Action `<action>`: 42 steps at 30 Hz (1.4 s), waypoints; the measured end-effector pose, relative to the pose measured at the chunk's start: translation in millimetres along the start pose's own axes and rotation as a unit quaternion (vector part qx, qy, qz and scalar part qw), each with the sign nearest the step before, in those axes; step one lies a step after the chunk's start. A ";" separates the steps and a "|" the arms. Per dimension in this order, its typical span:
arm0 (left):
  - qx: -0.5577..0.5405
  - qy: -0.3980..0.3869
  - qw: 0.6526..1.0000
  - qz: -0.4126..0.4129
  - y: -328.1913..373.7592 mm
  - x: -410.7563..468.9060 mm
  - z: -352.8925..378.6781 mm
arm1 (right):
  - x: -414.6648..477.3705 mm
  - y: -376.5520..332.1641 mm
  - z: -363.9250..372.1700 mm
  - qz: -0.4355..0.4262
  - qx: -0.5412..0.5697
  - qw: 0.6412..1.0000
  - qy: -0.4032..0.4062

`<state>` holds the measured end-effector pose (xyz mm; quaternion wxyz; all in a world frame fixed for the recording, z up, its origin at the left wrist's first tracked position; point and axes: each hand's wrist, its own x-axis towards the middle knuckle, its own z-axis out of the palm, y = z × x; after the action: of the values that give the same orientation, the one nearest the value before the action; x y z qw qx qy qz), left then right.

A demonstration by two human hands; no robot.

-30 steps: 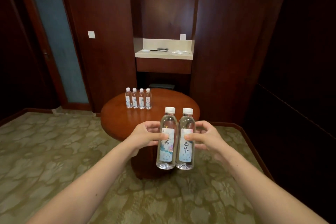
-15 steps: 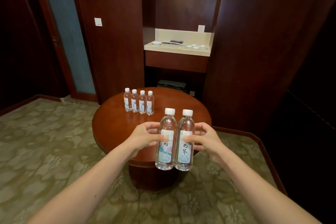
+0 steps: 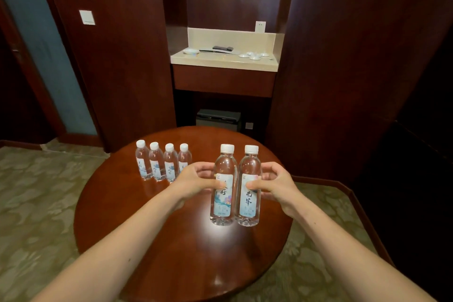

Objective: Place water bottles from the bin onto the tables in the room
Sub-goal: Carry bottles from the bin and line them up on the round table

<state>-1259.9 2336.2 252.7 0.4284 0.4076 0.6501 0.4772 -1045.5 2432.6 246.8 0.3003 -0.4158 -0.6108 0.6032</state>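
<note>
Placing step: left hand (image 3: pixel 196 182) fingers wrap left bottle (image 3: pixel 223 203), right hand (image 3: pixel 274 185) fingers wrap right bottle (image 3: pixel 250 206) — upright, touching, over the surface (image 3: pixel 171 240) near the row of four (image 3: pixel 163 164). Next — seat both, release.

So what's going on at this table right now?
A person stands at the round table with one water bottle in each hand. The left hand grips the left bottle and the right hand grips the right bottle, both upright and side by side. Whether their bases rest on the tabletop or hang just above it is hard to tell. A row of four bottles stands at the table's far left.
</note>
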 end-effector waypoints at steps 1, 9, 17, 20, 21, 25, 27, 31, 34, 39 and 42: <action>0.002 -0.004 1.000 0.001 0.6 15.3 -4.6 | 14.5 0.4 1.3 0.001 0.003 1.000 0.006; 0.007 -0.015 1.000 -0.026 -22.2 105.1 -19.5 | 102.9 21.5 3.9 0.043 -0.003 0.999 0.019; 0.029 0.017 0.998 -0.061 -53.8 207.6 -24.3 | 218.9 60.4 4.7 0.055 -0.048 0.997 0.001; 0.040 0.013 0.998 -0.048 -59.2 212.7 -26.6 | 222.5 67.5 7.9 0.034 -0.058 0.998 0.011; 0.036 0.013 0.998 -0.045 -61.2 217.5 -27.1 | 228.8 69.7 8.0 0.027 -0.059 0.998 0.011; 0.041 0.032 0.997 -0.049 -88.6 253.8 -28.1 | 271.5 97.0 12.8 0.028 -0.069 0.997 -0.001; 0.043 0.034 0.997 -0.053 -102.5 262.6 -28.4 | 282.8 108.8 16.9 0.035 -0.070 0.997 -0.004; 0.034 0.044 0.997 -0.051 -122.0 272.4 -29.3 | 296.4 123.2 24.7 0.035 -0.070 0.997 -0.020; 0.018 0.059 0.997 -0.051 -131.3 275.2 -29.8 | 300.0 128.9 31.3 0.035 -0.071 0.997 -0.027; 0.012 0.060 0.997 -0.051 -148.3 278.1 -33.7 | 299.4 138.2 40.3 0.023 -0.078 0.996 -0.024; 0.008 0.053 0.998 -0.039 -154.7 277.3 -34.3 | 296.8 141.2 42.9 0.011 -0.100 0.995 -0.027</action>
<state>-1394.5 2554.3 62.2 0.4086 0.3595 0.6910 0.4757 -1202.9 2659.6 63.6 0.2344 -0.4342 -0.6709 0.5536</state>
